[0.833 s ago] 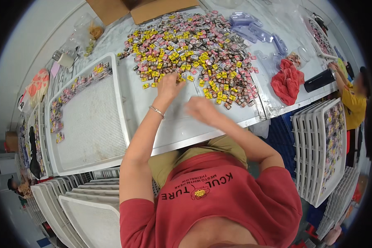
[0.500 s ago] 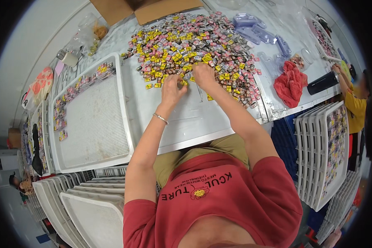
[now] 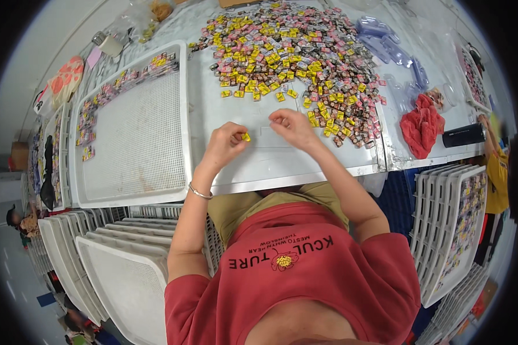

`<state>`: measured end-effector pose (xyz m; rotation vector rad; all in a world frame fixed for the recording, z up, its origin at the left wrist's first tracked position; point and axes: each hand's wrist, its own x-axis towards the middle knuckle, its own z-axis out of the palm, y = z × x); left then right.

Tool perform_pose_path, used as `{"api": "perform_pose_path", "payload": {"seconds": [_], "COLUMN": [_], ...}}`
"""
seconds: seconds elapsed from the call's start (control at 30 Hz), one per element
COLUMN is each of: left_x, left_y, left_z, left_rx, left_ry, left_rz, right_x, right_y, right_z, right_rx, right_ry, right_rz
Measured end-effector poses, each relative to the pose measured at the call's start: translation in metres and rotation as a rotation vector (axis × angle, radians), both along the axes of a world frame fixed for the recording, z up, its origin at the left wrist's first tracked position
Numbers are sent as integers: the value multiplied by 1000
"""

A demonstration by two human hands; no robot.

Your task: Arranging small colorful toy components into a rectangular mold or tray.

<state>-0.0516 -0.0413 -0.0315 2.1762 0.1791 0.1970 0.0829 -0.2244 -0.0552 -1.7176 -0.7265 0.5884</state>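
Observation:
My left hand (image 3: 227, 144) pinches a small yellow packet (image 3: 246, 137) between thumb and fingertips, above the bare near part of the white table. To its right, my right hand (image 3: 294, 129) has its fingers curled together; whatever they hold, if anything, is too small to make out. Beyond both hands spreads a large pile of small packets (image 3: 282, 54) in yellow, pink, black and grey. At my left lies a white mesh tray (image 3: 138, 126), with a band of packets (image 3: 112, 89) along its far and left edges.
White trays (image 3: 126, 270) stand on edge below the table at left, and more trays (image 3: 443, 224), some with packets, at right. On the table's right are a red cloth (image 3: 421, 126), a black cylinder (image 3: 464, 135) and purple plastic cases (image 3: 385, 43). A person in yellow (image 3: 496, 178) is at far right.
Both hands have drawn back from the pile's near edge toward me, the left one with a yellow packet. The view has shifted, so the table sits higher in the picture.

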Motion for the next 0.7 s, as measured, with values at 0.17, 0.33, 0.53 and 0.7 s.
{"api": "perform_pose_path", "payload": {"seconds": [0.17,0.33,0.53,0.7], "left_x": [-3,-5,-9,-11], "left_y": [-6,-12,-13,-14], "left_z": [-9,-17,-21,-21], "left_rx": [231,241,280,343], "left_ry": [-20,-157,-274,-281], "left_rz": [-137,-61,-82,-141], "right_x": [-33,-40,-52,-48], "right_y": [15,16,16,8], "right_z": [-15,-16,-14,-5], "right_rx": [-27,-76,-174,-215], "right_ry": [-363,-549,-583,-515], "right_rz": [26,131,137,170]}}
